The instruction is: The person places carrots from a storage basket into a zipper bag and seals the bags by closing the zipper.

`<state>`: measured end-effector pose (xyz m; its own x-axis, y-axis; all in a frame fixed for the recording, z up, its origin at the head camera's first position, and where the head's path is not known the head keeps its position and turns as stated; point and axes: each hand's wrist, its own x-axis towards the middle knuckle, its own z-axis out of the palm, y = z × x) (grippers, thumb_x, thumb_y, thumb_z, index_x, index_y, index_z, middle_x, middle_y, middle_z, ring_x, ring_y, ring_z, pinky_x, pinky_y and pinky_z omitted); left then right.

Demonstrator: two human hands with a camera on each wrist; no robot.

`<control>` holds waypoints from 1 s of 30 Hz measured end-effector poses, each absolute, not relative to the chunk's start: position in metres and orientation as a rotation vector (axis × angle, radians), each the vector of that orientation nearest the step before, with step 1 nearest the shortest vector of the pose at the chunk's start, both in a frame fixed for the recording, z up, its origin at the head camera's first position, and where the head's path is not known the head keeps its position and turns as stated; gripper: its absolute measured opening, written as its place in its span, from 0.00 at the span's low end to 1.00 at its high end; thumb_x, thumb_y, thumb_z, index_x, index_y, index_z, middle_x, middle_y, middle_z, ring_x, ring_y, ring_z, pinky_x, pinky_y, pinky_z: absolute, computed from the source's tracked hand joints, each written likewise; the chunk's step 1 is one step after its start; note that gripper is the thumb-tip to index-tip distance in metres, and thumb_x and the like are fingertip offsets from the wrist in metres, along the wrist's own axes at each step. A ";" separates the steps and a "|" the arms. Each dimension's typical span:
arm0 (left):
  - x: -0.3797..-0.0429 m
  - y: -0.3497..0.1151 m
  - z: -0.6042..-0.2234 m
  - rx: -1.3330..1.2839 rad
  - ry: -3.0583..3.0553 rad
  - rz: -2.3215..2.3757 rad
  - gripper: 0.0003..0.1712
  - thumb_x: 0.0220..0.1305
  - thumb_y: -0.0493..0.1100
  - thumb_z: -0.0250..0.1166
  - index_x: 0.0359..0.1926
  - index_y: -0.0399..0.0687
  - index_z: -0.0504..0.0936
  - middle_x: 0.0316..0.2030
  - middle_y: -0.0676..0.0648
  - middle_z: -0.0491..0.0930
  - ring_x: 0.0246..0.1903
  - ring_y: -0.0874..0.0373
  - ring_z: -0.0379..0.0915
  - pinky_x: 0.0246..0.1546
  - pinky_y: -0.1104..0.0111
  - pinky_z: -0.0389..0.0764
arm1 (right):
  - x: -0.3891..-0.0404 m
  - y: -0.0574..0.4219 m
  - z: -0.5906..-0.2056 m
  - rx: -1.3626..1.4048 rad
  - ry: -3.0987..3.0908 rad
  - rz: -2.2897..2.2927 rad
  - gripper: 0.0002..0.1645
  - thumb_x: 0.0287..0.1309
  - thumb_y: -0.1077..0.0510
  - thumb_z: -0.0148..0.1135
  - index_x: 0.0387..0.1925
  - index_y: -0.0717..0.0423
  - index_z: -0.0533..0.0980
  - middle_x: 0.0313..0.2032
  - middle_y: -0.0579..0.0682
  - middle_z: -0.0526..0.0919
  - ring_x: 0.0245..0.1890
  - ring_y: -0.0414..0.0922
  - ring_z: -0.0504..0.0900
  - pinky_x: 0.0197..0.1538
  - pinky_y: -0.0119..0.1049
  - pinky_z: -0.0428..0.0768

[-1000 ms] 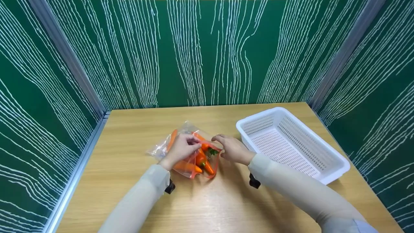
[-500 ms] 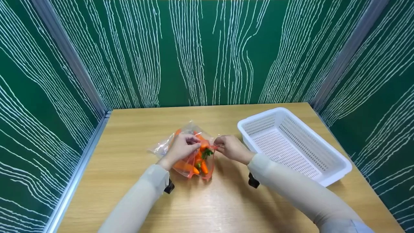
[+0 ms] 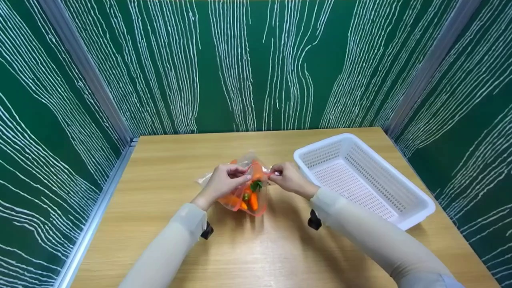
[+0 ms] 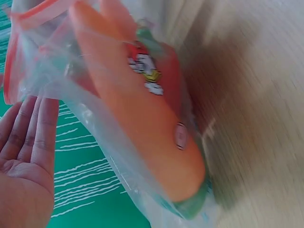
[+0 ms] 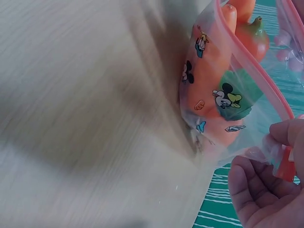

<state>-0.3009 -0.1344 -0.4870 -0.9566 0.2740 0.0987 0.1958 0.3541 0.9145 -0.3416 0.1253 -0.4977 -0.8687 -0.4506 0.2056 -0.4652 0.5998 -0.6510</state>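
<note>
A clear zip bag (image 3: 263, 206) with a red-orange rim and cartoon prints stands mid-table, its mouth spread toward me. My left hand (image 3: 224, 182) pinches the left side of the rim between thumb and fingers; in the left wrist view its fingers (image 4: 28, 128) lie long against the bag. On the right side, my right hand (image 3: 291, 180) pinches the rim's corner, with the remaining fingers curled in the right wrist view. Inside the bag show a long carrot (image 4: 137, 114), an orange pepper (image 5: 254, 42) with a green stem, and some green leaves (image 3: 256, 185).
To the right of the bag stands a white perforated plastic basket (image 3: 416, 200), beside my right forearm. Green panels (image 3: 224, 64) with white wavy lines close off the back and sides of the wooden table (image 3: 160, 160).
My right hand has closed on the bag's right rim and drawn it out. The bag has shifted a little to the right and stands more upright, its mouth wider. The basket has stayed put.
</note>
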 end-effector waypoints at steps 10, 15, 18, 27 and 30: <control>-0.293 -0.146 -0.482 0.555 2.476 1.644 0.37 0.68 0.53 0.78 0.73 0.48 0.79 0.66 0.43 0.84 0.63 0.45 0.83 0.68 0.50 0.82 | -0.345 0.136 -0.481 0.604 -2.838 1.401 0.10 0.71 0.62 0.66 0.35 0.64 0.86 0.24 0.44 0.79 0.24 0.39 0.72 0.28 0.29 0.72; -0.286 -0.156 -0.481 0.625 2.473 1.596 0.43 0.64 0.52 0.81 0.76 0.50 0.77 0.72 0.42 0.79 0.68 0.37 0.77 0.73 0.40 0.76 | -0.348 0.140 -0.474 0.473 -2.852 1.559 0.11 0.72 0.62 0.62 0.39 0.66 0.86 0.25 0.46 0.81 0.25 0.41 0.75 0.30 0.28 0.78; -0.284 -0.160 -0.483 0.713 2.498 1.539 0.46 0.61 0.52 0.83 0.77 0.51 0.75 0.75 0.42 0.76 0.71 0.35 0.74 0.74 0.37 0.73 | -0.351 0.141 -0.474 0.408 -2.839 1.629 0.12 0.72 0.62 0.62 0.40 0.67 0.86 0.25 0.47 0.80 0.25 0.41 0.76 0.30 0.29 0.79; -0.281 -0.159 -0.495 0.943 2.656 1.356 0.52 0.56 0.55 0.86 0.79 0.56 0.73 0.80 0.52 0.69 0.78 0.48 0.67 0.78 0.44 0.71 | -0.353 0.143 -0.469 0.327 -2.829 1.732 0.10 0.73 0.60 0.61 0.36 0.61 0.84 0.24 0.48 0.79 0.26 0.43 0.77 0.32 0.30 0.81; -0.281 -0.155 -0.500 0.959 2.707 1.330 0.50 0.57 0.50 0.86 0.78 0.54 0.73 0.80 0.49 0.70 0.78 0.46 0.67 0.77 0.46 0.73 | -0.353 0.143 -0.468 0.301 -2.852 1.732 0.10 0.74 0.60 0.61 0.39 0.63 0.84 0.25 0.48 0.80 0.27 0.43 0.77 0.33 0.29 0.82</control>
<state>-0.2813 -0.1555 -0.5003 -0.8160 0.5085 0.2749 0.5284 0.4633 0.7114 -0.3531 0.1426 -0.4675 -0.9624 -0.2584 -0.0841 -0.0445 0.4554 -0.8892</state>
